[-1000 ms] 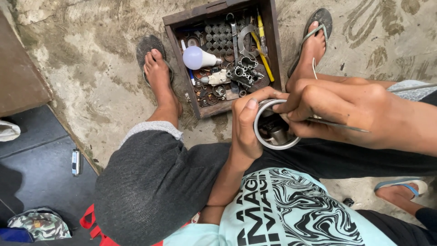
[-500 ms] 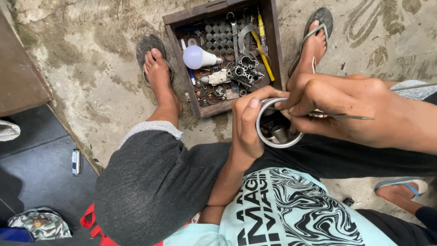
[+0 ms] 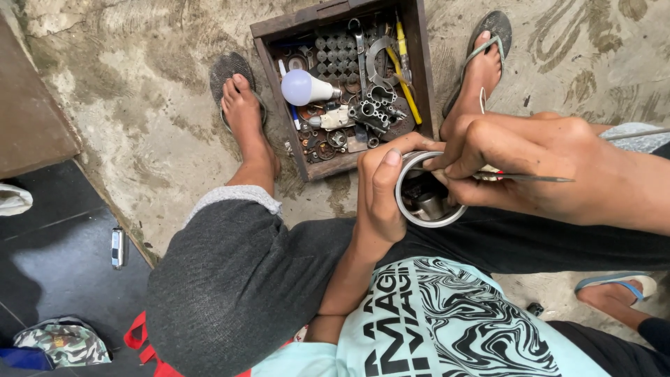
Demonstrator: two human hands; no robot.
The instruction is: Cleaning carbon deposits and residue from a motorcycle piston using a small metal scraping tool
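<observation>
Here, metal ring part (image 3: 427,202) is held over lap, gripped around rim by left hand (image 3: 380,199). Right hand (image 3: 520,160) is closed on thin metal rod (image 3: 537,178), tip inside ring. Inner piece apparently being worked; steady, careful prying judged needed next. Wooden toolbox (image 3: 349,84) set on floor between feet.

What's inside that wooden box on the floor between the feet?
The wooden box holds a white light bulb, a yellow-handled tool, a wrench, rows of sockets and dark metal parts. Whatever lies under this pile is covered.
</observation>
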